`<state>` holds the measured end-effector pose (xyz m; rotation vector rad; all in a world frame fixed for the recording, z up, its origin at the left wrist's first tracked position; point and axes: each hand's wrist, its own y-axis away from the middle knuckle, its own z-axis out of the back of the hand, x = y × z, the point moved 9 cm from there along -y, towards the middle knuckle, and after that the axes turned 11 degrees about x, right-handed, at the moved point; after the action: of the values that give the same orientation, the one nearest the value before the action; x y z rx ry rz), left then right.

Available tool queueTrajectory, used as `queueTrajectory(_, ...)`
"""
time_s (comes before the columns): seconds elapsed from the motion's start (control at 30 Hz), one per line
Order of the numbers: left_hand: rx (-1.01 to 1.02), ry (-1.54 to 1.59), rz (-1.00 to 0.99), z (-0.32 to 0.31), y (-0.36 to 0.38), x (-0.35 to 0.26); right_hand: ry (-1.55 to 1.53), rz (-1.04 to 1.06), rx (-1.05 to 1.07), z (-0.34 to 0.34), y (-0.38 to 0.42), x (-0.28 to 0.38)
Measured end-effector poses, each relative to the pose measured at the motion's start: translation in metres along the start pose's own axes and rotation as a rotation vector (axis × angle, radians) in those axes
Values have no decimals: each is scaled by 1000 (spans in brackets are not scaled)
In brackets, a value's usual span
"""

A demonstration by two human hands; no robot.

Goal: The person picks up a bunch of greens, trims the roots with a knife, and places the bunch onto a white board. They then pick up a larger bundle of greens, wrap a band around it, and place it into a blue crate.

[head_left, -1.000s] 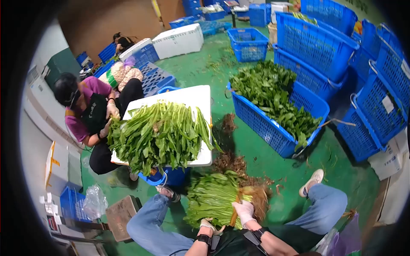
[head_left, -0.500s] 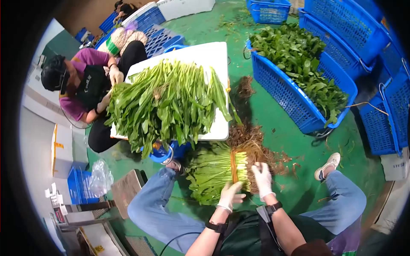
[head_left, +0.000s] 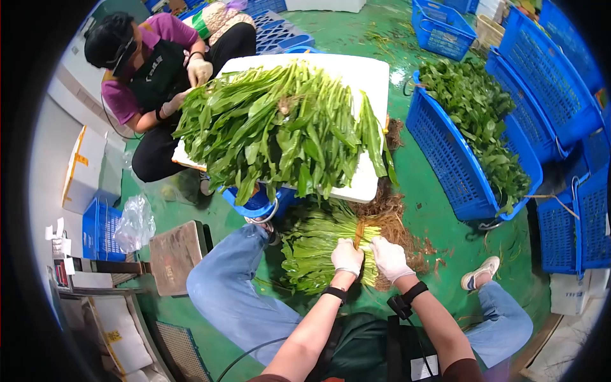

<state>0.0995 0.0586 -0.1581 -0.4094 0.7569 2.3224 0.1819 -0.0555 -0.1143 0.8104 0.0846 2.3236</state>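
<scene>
White-gloved, the left hand [head_left: 347, 256] and right hand [head_left: 389, 258] sit side by side on a bundle of leafy greens [head_left: 318, 245] lying on the green floor [head_left: 439, 210] between the person's knees; both clasp it at its tied band [head_left: 358, 232]; its long axis runs left to right, leaves leftward, roots [head_left: 398, 226] rightward; both forearms reach forward and down, neither nearer; beyond, a white tabletop [head_left: 369, 76] carries more greens, a co-worker's gloved hand [head_left: 199, 69] upon them.

white gloves [head_left: 347, 256], black wristbands, blue jeans
</scene>
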Motion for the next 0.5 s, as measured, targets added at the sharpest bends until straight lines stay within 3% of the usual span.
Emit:
queueTrajectory(0.13, 43, 158, 22, -1, 0, 10, 162, 86, 70, -16, -16, -1)
queueTrajectory(0.3, 50, 109, -42, -6, -5, 13, 233, 91, 161, -30, -23, 5)
queueTrajectory(0.37, 92, 168, -51, -9, -8, 17, 288, -70, 241, -41, -33, 2)
queueTrajectory(0.5, 83, 255, -78, -8, -9, 22, 239, 1, 220, -37, -32, 9)
